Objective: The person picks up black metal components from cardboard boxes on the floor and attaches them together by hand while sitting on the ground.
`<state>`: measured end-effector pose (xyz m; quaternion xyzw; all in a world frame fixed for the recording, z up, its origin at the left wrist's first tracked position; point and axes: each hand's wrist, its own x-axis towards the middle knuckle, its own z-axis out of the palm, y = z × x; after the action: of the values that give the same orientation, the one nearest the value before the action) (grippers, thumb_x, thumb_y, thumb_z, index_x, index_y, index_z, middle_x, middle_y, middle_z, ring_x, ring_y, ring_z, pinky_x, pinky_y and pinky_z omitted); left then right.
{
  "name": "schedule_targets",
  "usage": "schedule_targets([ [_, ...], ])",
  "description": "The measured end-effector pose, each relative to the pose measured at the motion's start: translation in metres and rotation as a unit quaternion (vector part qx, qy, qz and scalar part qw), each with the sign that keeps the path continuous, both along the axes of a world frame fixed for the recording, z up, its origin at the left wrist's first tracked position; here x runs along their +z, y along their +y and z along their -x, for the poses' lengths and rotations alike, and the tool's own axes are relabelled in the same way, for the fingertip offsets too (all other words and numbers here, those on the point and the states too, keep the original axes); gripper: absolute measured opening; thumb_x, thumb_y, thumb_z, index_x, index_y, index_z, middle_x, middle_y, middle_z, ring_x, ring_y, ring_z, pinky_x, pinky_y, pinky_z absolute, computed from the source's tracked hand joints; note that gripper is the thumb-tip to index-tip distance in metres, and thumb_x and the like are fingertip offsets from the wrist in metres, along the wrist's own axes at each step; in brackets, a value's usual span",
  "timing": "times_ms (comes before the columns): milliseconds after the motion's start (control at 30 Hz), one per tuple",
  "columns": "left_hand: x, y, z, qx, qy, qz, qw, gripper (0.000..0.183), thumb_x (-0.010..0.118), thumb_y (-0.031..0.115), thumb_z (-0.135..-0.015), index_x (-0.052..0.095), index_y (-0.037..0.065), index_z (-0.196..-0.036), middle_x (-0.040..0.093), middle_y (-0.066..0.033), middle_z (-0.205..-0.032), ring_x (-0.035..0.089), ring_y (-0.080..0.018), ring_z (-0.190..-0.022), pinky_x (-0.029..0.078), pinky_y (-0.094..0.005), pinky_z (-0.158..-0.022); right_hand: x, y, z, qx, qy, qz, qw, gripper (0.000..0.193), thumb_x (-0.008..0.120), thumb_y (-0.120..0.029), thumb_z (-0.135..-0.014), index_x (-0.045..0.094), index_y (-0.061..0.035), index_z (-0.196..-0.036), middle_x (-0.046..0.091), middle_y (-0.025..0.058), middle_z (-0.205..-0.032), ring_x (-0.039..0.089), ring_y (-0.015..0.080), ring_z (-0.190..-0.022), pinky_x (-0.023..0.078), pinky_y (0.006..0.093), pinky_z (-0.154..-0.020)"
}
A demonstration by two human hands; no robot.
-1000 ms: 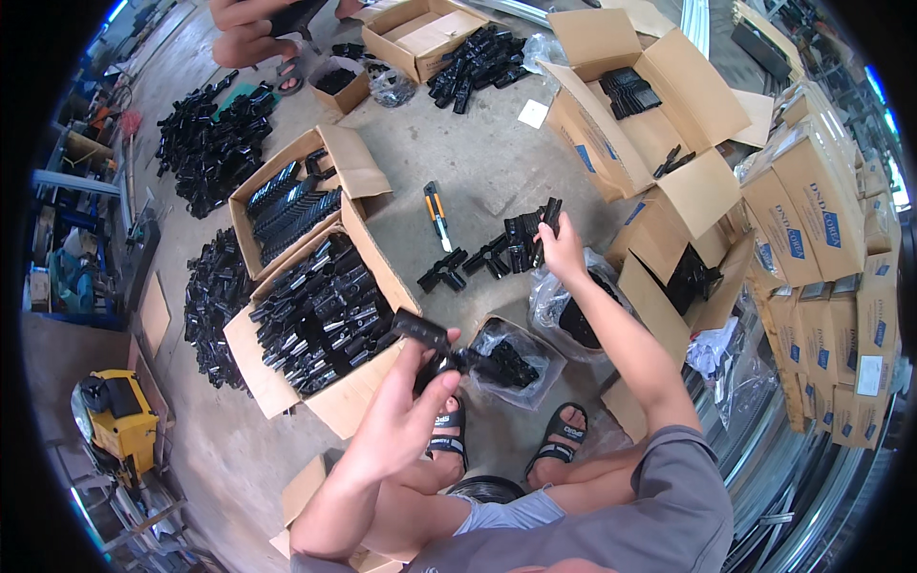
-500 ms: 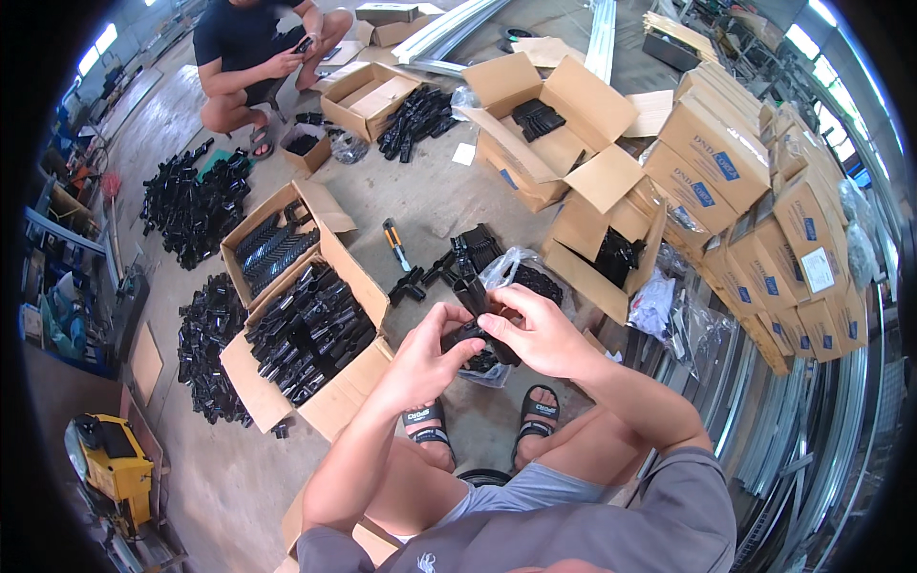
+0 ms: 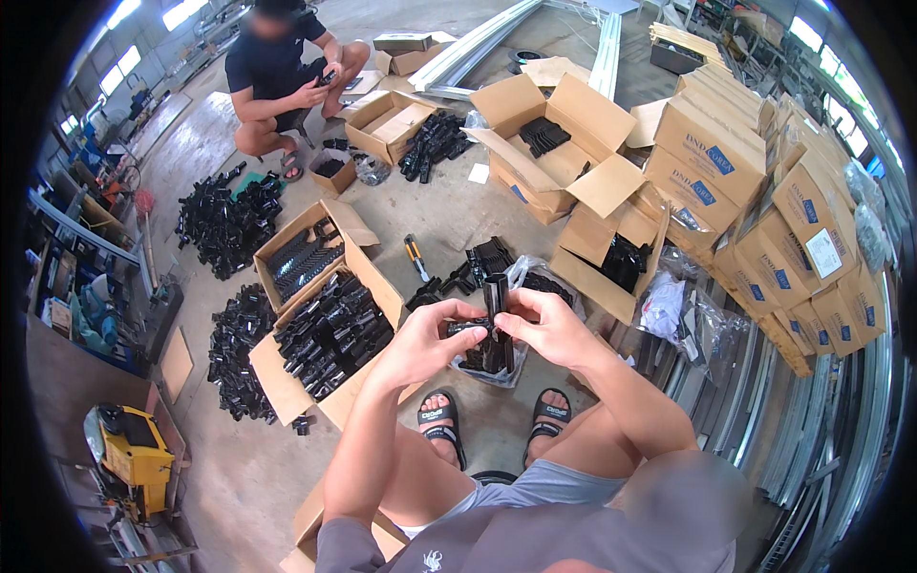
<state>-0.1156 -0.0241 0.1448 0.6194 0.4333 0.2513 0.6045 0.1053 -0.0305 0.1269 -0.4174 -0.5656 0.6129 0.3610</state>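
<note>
Between my two hands is a black glossy fitting (image 3: pixel 496 304) with a long upright piece and a short arm to the left. My left hand (image 3: pixel 432 334) pinches the short arm between thumb and fingers. My right hand (image 3: pixel 552 327) grips the upright piece from the other side. Just beneath the hands sits a clear plastic bag (image 3: pixel 517 271) with small black parts (image 3: pixel 546 284) in it. More black fittings (image 3: pixel 489 256) lie on the floor beyond, beside an orange-and-black hand tool (image 3: pixel 415 258).
A divided carton (image 3: pixel 390 291) of black fittings stands to the left, with loose heaps (image 3: pixel 229 224) past it. Open cartons (image 3: pixel 594 186) and stacked boxes (image 3: pixel 707 158) fill the right, above metal profiles (image 3: pixel 764 420). Another person (image 3: pixel 277 81) squats at the far left, holding something dark.
The fitting has turned more upright in my hands, and its shape shows more plainly. The whole view has shifted slightly, placing the surroundings farther right and the far person more fully in sight.
</note>
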Motion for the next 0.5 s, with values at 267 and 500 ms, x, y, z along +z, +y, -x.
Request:
schedule_targets([
  [267, 0.014, -0.006, -0.04, 0.129, -0.088, -0.029, 0.987, 0.05, 0.071, 0.017, -0.089, 0.05, 0.002, -0.132, 0.067, -0.0045, -0.096, 0.062, -0.0089, -0.086, 0.049, -0.0233, -0.073, 0.0, -0.006, -0.012, -0.075, 0.109, 0.004, 0.991, 0.022, 0.064, -0.018, -0.094, 0.059, -0.0007, -0.106, 0.063, 0.0012, -0.092, 0.059, 0.0074, -0.081, 0.05, 0.0251, -0.069],
  [500, -0.023, -0.012, -0.068, 0.076, -0.189, 0.044, 0.978, 0.072, 0.08, 0.032, -0.081, 0.046, 0.003, -0.137, 0.059, -0.0061, -0.122, 0.056, -0.0178, -0.115, 0.042, -0.0355, -0.1, 0.002, -0.005, -0.023, -0.11, 0.148, 0.016, 0.983, 0.019, 0.063, -0.015, -0.095, 0.059, -0.0011, -0.107, 0.065, 0.0032, -0.098, 0.062, 0.0092, -0.088, 0.053, 0.0255, -0.073],
])
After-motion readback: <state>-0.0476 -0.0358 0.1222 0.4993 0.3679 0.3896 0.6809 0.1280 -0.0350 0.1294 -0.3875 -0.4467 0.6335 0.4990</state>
